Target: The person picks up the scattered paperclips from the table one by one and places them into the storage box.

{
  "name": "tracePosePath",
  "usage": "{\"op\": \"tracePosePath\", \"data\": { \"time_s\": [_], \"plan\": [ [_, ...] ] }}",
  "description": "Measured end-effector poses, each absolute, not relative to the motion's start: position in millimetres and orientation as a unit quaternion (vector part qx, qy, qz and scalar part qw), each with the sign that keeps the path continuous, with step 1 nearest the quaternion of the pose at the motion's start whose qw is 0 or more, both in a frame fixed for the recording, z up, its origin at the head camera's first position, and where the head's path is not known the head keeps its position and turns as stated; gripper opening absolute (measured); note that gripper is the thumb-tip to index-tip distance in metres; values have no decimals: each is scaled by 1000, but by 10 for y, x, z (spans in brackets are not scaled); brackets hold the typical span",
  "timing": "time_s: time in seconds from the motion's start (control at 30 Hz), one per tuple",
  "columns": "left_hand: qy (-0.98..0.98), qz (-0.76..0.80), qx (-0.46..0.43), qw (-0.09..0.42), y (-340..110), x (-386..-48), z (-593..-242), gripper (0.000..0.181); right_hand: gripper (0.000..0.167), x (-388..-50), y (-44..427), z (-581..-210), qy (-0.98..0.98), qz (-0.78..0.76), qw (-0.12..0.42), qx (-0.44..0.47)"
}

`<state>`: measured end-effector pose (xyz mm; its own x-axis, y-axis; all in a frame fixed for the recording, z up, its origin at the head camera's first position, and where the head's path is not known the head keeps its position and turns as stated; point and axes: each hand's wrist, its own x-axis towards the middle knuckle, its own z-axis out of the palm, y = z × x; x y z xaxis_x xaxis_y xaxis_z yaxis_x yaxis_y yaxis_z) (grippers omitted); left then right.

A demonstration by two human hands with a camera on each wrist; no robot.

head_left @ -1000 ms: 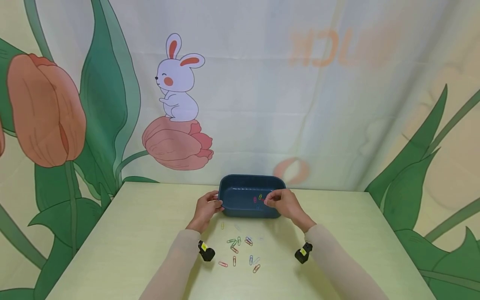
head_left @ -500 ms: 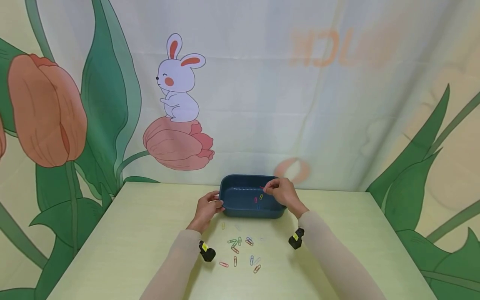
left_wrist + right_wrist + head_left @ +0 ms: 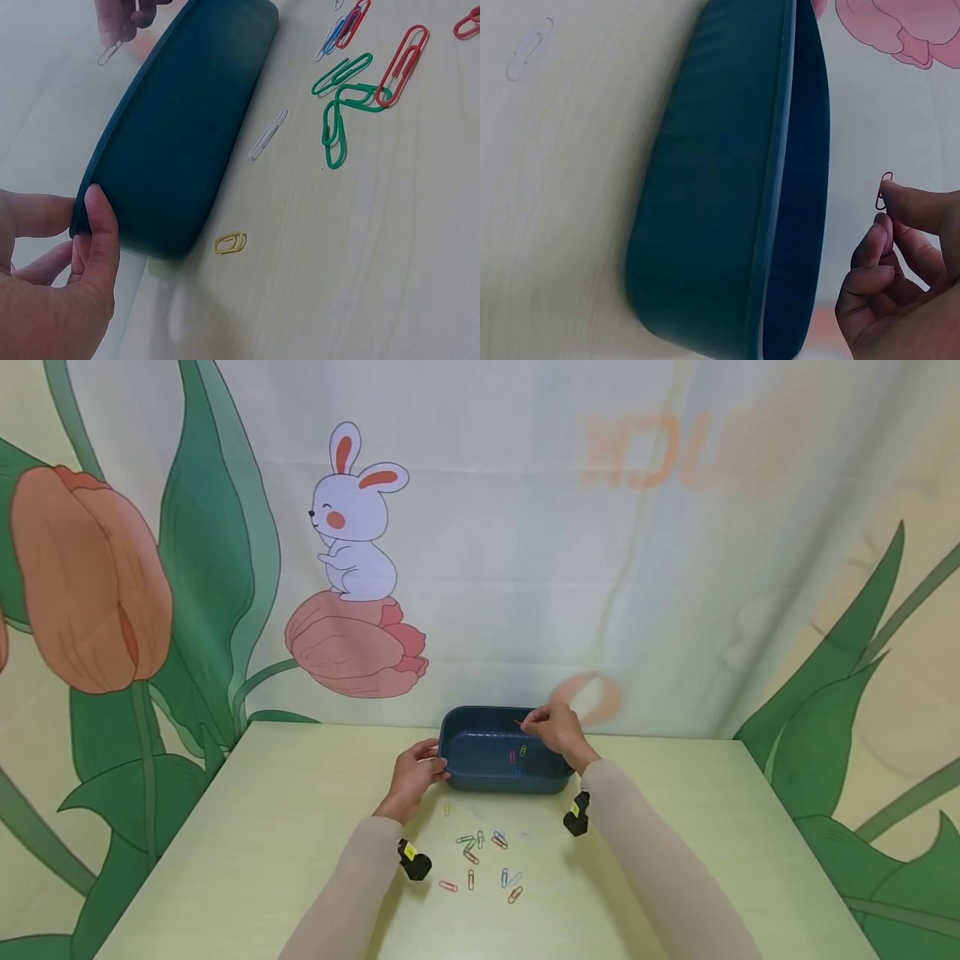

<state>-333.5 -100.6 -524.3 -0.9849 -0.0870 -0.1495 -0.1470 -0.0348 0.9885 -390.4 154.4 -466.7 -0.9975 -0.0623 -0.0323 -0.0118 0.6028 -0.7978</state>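
Note:
My left hand [image 3: 414, 774] grips the left end of a dark blue plastic bin [image 3: 502, 783], with thumb and fingers over its rim in the left wrist view. Between thumb and forefinger, my right hand [image 3: 558, 732] pinches a red paper clip [image 3: 883, 191], held in the air above the bin's far right part. On the bin floor lie a pink paper clip [image 3: 512, 757], a yellow paper clip [image 3: 522, 750] and a small blue paper clip [image 3: 517, 771].
Loose paper clips lie on the pale table [image 3: 300, 843] before the bin, among them green clips [image 3: 334, 139], a red clip [image 3: 403, 66], a yellow clip [image 3: 230, 242] and a white clip [image 3: 268, 135]. A printed curtain [image 3: 495, 568] hangs behind the table.
My right hand has moved away from me and slightly left over the bin, lifting toward its far side with the paper clip still pinched. The left hand keeps its grip in place.

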Motion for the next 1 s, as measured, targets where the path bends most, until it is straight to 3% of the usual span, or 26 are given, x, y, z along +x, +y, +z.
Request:
{"op": "tracePosePath", "data": {
  "time_s": [0.43,0.67,1.0],
  "plan": [
    [692,716,-86,20,-1010,-3342,-5241,51,8,-3956,1474,-4708,874,-483,46,-9],
    [691,717,-86,16,-1003,-3346,-5261,50,33,-3953,1553,-4673,873,-484,65,-12],
    [691,718,-84,13,-1007,-3347,-5270,51,36,-3856,1609,-4446,886,-461,46,-35]
  ]
}}
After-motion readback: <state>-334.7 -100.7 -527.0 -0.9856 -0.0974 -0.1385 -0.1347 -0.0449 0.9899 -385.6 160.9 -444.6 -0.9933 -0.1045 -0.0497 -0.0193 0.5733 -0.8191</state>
